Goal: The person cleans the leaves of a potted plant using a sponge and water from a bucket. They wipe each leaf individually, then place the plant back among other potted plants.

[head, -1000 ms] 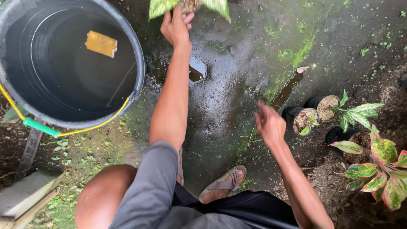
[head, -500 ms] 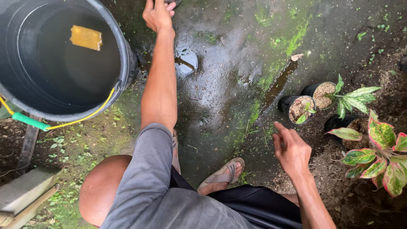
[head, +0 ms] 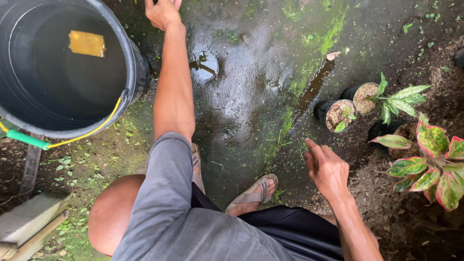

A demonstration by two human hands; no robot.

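The left hand (head: 163, 11) is stretched far forward at the top edge of the view, just past the rim of the big dark bucket (head: 131, 72); its fingers run out of the picture, so I cannot tell whether they are curled round anything or spread; the right hand (head: 326, 166) hangs low over the wet, mossy ground (head: 251, 87), fingers loosely spread and empty, near two small black pots (head: 338, 115) of soil, one with a green seedling (head: 398, 99), and a red-and-green leafy plant (head: 430, 164) just beside them; the bucket stands at the left with dark water in it and a yellow rectangular piece (head: 87, 43) floating on top, its yellow wire handle (head: 92, 131) lying down against the side; a sandalled foot (head: 253, 193) is planted between the two arms; to my eye the reach is long and the slab slick, so weight should stay over the feet, the free right hand serving as balance close to the pots without knocking them, and the left arm kept clear of the bucket rim.
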